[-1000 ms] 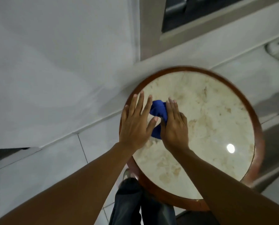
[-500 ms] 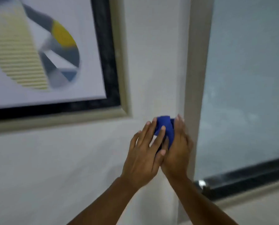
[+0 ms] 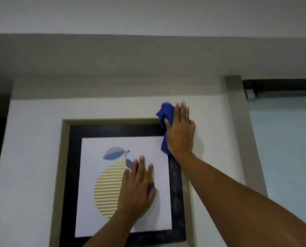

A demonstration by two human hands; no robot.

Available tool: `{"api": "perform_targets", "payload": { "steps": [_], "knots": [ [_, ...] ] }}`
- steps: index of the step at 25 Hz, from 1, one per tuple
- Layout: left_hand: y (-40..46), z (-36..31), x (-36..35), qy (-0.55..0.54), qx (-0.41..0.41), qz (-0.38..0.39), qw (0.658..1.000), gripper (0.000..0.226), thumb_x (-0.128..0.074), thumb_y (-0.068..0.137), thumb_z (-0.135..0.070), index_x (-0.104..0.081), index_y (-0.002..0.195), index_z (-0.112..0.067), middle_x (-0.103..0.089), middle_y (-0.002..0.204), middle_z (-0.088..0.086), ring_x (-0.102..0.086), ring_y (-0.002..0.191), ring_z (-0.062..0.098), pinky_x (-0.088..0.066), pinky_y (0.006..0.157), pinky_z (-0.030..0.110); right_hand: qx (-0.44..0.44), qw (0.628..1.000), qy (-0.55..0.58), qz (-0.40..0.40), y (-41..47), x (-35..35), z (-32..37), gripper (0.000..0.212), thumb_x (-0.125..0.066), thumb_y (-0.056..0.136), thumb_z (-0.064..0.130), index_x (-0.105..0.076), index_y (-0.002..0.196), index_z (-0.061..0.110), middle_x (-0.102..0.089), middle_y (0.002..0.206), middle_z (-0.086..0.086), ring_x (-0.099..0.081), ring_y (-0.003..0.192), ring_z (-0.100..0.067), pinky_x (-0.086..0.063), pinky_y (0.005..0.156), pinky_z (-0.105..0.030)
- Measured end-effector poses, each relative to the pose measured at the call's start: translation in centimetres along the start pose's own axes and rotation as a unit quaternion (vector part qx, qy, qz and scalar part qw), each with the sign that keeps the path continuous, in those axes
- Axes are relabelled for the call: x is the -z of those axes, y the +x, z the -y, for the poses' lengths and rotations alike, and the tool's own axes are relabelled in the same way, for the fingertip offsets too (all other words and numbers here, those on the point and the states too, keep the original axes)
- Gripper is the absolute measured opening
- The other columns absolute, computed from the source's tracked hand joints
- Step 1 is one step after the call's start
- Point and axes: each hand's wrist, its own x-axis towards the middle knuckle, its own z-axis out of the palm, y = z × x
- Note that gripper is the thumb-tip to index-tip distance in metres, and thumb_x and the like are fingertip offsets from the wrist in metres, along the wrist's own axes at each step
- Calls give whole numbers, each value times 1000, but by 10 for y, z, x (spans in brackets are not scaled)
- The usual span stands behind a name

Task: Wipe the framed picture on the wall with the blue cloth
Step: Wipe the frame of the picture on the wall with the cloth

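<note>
The right hand [image 3: 179, 132] pressed the soft, light cloth [image 3: 164, 113] flat on the picture's [image 3: 95, 157] corner; the left hand [image 3: 136, 189], spread and empty, steadied the probably fragile glass.

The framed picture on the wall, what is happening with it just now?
A person is cleaning the framed picture. The right hand presses a bunched blue cloth against the frame's upper right corner. The left hand lies flat and empty on the print of a striped yellow fruit, apparently steadying it. The dark inner border looks speckled on the right side, possibly with dust, so the wiping seems only begun.
</note>
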Motion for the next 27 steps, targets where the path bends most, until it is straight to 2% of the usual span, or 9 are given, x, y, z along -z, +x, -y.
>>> {"api": "perform_targets", "payload": {
  "steps": [3,5,9,13,15,18,21,24,27],
  "knots": [
    [-7,12,-15,21,-36,-11,999,77,-35,95,-62,-26,161,-23,-13,170,14,-21,153,39,-13,118,49,8,999,-31,34,-27,-37,-9,68,-32,101,46,-9,155,11,-7,163,-12,-7,150,-28,-26,115,-47],
    [-6,18,-23,25,-52,-37,998,74,-33,97,-64,-34,158,-24,-26,167,13,-30,150,37,-17,115,49,30,1000,-3,6,-42,-52,-11,72,-32,98,52,-14,154,11,-12,163,-12,-12,149,-29,-23,118,-45],
    [-3,22,-42,21,-62,-87,994,75,-27,99,-66,-24,162,-24,-15,171,12,-14,157,34,-14,121,50,67,995,79,0,-102,-66,-20,77,-32,97,58,-8,155,13,-7,164,-7,-6,150,-22,-12,119,-35],
    [-10,26,-56,21,-71,-98,992,76,-25,101,-63,-19,163,-19,-10,172,14,-7,158,32,-9,125,50,15,995,102,-12,-239,-80,-34,67,-33,100,39,-7,155,10,2,165,0,-34,138,-31,-13,117,-30],
    [-15,26,-56,22,-74,-108,991,74,-28,101,-60,-21,162,-19,-10,171,15,-9,158,33,-9,125,51,25,997,76,13,-281,-76,-45,64,-31,99,38,-13,152,7,8,164,4,-37,131,-31,-11,117,-27],
    [-22,25,-56,23,-71,-115,991,75,-36,98,-57,-25,161,-18,-14,170,16,-14,156,35,-12,124,53,7,993,104,52,-246,-64,-39,68,-44,96,34,-16,153,8,-4,164,1,-23,146,-27,-26,115,-37],
    [-23,27,-63,20,-72,-130,989,75,-36,98,-56,-24,161,-19,-12,171,15,-13,157,33,-12,124,53,-9,998,53,14,-134,-59,-16,65,-49,98,28,-21,152,5,-15,162,-13,-19,147,-31,-22,114,-42],
    [-21,28,-68,21,-79,-144,986,72,-30,101,-57,-20,162,-21,-11,172,13,-12,158,33,-10,125,54,-30,999,35,-17,-42,-57,-1,55,-47,99,26,-34,147,2,-32,155,-19,-30,142,-34,-29,114,-46],
    [-21,31,-74,27,-78,-155,984,72,-27,101,-59,-20,162,-21,-12,171,12,-11,158,33,-12,124,54,-14,995,77,-61,-62,-64,-3,51,-48,99,25,-39,144,2,-44,143,-18,-43,130,-33,-39,105,-45]
  ]
}}
